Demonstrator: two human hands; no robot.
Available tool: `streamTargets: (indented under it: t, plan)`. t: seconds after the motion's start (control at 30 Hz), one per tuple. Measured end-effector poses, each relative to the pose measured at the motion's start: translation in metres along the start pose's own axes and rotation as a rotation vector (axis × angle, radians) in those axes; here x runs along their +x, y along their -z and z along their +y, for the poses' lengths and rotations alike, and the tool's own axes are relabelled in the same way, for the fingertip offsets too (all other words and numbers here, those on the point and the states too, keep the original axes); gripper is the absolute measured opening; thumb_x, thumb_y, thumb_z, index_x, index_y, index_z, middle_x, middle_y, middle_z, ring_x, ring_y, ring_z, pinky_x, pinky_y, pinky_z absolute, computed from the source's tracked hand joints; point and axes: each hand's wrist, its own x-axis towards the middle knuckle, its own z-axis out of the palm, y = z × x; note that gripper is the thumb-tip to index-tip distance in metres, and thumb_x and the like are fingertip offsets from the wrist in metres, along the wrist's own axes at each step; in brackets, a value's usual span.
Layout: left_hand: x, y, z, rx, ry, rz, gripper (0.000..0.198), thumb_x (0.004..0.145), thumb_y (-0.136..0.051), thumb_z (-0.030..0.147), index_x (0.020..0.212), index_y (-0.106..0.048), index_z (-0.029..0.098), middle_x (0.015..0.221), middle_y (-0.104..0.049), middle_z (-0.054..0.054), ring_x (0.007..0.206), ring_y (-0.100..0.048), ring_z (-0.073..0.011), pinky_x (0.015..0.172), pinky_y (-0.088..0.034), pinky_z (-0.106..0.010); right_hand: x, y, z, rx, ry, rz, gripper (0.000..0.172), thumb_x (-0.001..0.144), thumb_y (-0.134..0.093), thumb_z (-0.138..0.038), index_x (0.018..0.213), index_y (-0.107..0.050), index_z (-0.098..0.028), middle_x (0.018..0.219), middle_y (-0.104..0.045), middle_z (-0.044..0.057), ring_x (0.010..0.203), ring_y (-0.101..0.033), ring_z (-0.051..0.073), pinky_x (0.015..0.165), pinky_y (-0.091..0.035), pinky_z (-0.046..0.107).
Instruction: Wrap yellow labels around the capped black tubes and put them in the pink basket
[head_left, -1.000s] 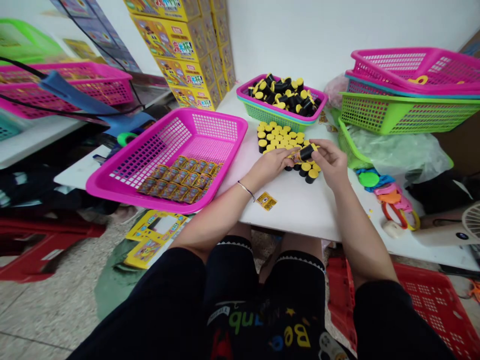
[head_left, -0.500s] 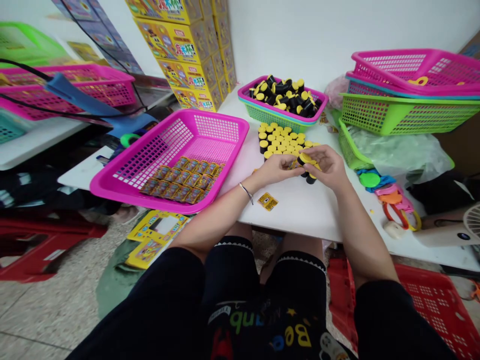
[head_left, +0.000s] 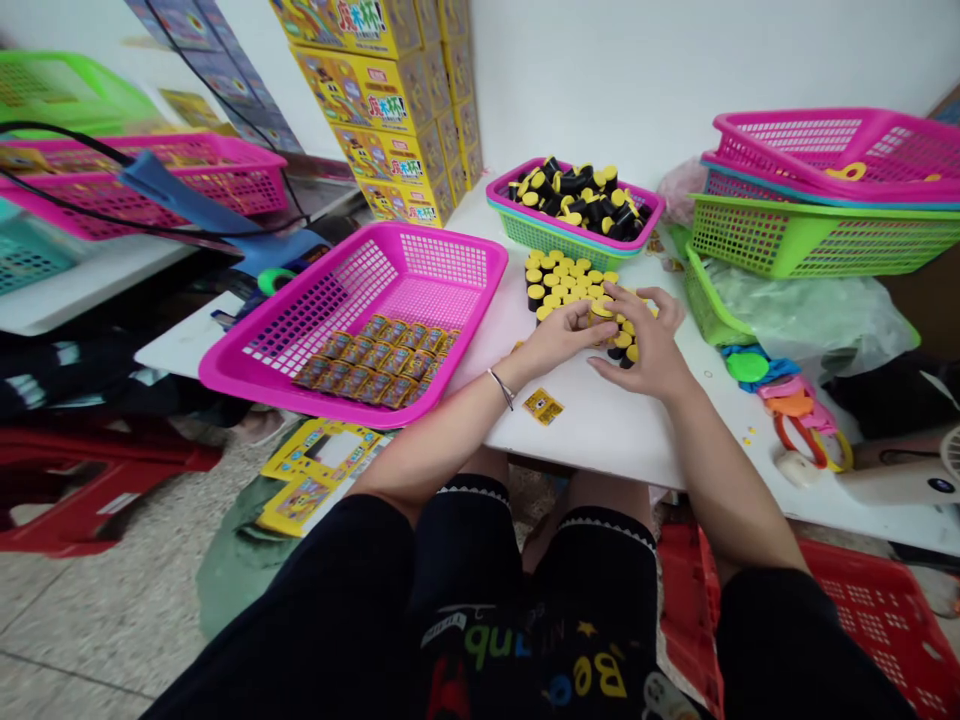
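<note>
A cluster of black cylinders with yellow caps [head_left: 559, 280] stands upright on the white table [head_left: 622, 430]. My left hand [head_left: 559, 338] pinches one cylinder [head_left: 598, 313] at the near edge of the cluster. My right hand [head_left: 649, 340] lies over the cluster's right side, fingers stretched and apart, touching the caps. Behind them a pink basket [head_left: 501, 192] holds several more loose cylinders. To the left, a large pink basket [head_left: 345, 405] holds rows of small foil packets [head_left: 375, 355]. One yellow packet [head_left: 543, 406] lies on the table under my left wrist.
Stacked pink and green baskets [head_left: 817, 235] and a plastic bag [head_left: 802, 305] fill the right. Coloured plastic rings [head_left: 795, 410] lie by the right table edge. Yellow cartons [head_left: 382, 100] are stacked at the back wall. A red crate [head_left: 862, 610] sits on the floor.
The cylinder, held sideways between both hands, has gone down to the cluster. My right hand has opened and spread over the caps; my left hand keeps its pinch.
</note>
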Motion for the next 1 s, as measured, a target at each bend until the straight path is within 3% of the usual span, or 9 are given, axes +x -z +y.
streamTargets:
  t: [0.1, 0.2, 0.37, 0.53, 0.67, 0.87, 1.0]
  plan:
    - [-0.001, -0.003, -0.003, 0.018, 0.016, 0.074, 0.042, 0.079, -0.078, 0.044, 0.099, -0.052, 0.017, 0.087, -0.06, 0.001, 0.081, -0.06, -0.0112, 0.074, -0.046, -0.026, -0.003, -0.007, -0.001, -0.287, -0.001, 0.024, 0.054, 0.087, -0.064, -0.042, 0.138, -0.053, -0.03, 0.14, -0.062, 0.009, 0.129, -0.048, 0.036, 0.11, -0.026, 0.058]
    - [-0.004, -0.007, -0.003, 0.057, 0.055, 0.096, 0.032, 0.081, -0.075, 0.032, 0.092, -0.048, 0.019, 0.087, -0.056, 0.003, 0.082, -0.058, -0.0097, 0.076, -0.046, -0.024, -0.006, -0.019, 0.0, -0.392, 0.057, 0.08, 0.046, 0.087, -0.06, -0.035, 0.132, -0.059, -0.031, 0.127, -0.067, 0.007, 0.12, -0.052, 0.033, 0.106, -0.026, 0.054]
    - [-0.008, -0.012, 0.007, 0.095, 0.012, -0.01, 0.021, 0.078, -0.071, 0.025, 0.092, -0.057, 0.017, 0.09, -0.061, 0.0, 0.085, -0.059, -0.0118, 0.081, -0.048, -0.026, -0.011, -0.027, -0.001, -0.438, 0.077, 0.138, 0.041, 0.083, -0.064, -0.042, 0.122, -0.066, -0.03, 0.121, -0.07, 0.007, 0.114, -0.054, 0.033, 0.103, -0.028, 0.055]
    - [-0.012, -0.008, 0.018, 0.114, 0.05, -0.231, 0.019, 0.073, -0.073, 0.028, 0.082, -0.065, 0.014, 0.079, -0.063, 0.001, 0.075, -0.056, -0.0111, 0.071, -0.046, -0.026, -0.016, -0.029, -0.005, -0.386, 0.133, 0.187, 0.031, 0.084, -0.064, -0.054, 0.104, -0.072, -0.032, 0.102, -0.077, 0.003, 0.101, -0.062, 0.029, 0.104, -0.029, 0.058]
    - [-0.017, -0.005, 0.023, 0.0, 0.028, -0.367, 0.024, 0.07, -0.078, 0.033, 0.077, -0.065, 0.014, 0.076, -0.062, 0.001, 0.072, -0.054, -0.0108, 0.068, -0.046, -0.025, -0.02, -0.026, -0.009, -0.294, 0.096, 0.106, 0.042, 0.084, -0.062, -0.068, 0.102, -0.073, -0.031, 0.1, -0.078, 0.005, 0.102, -0.065, 0.03, 0.104, -0.031, 0.059]
    - [-0.014, -0.003, 0.019, 0.119, 0.031, -0.232, 0.023, 0.068, -0.074, 0.026, 0.081, -0.058, 0.016, 0.081, -0.056, 0.002, 0.075, -0.053, -0.0114, 0.067, -0.046, -0.026, -0.02, -0.02, -0.002, -0.287, 0.028, -0.076, 0.038, 0.091, -0.058, -0.061, 0.109, -0.072, -0.031, 0.106, -0.078, 0.007, 0.111, -0.061, 0.032, 0.106, -0.031, 0.058]
    - [-0.012, 0.003, 0.017, 0.287, -0.006, -0.29, 0.019, 0.067, -0.07, 0.024, 0.079, -0.056, 0.017, 0.079, -0.054, 0.003, 0.075, -0.051, -0.0119, 0.07, -0.045, -0.027, -0.02, -0.021, 0.007, -0.356, 0.126, -0.07, 0.036, 0.089, -0.062, -0.061, 0.107, -0.074, -0.032, 0.107, -0.079, 0.005, 0.105, -0.062, 0.029, 0.106, -0.03, 0.056]
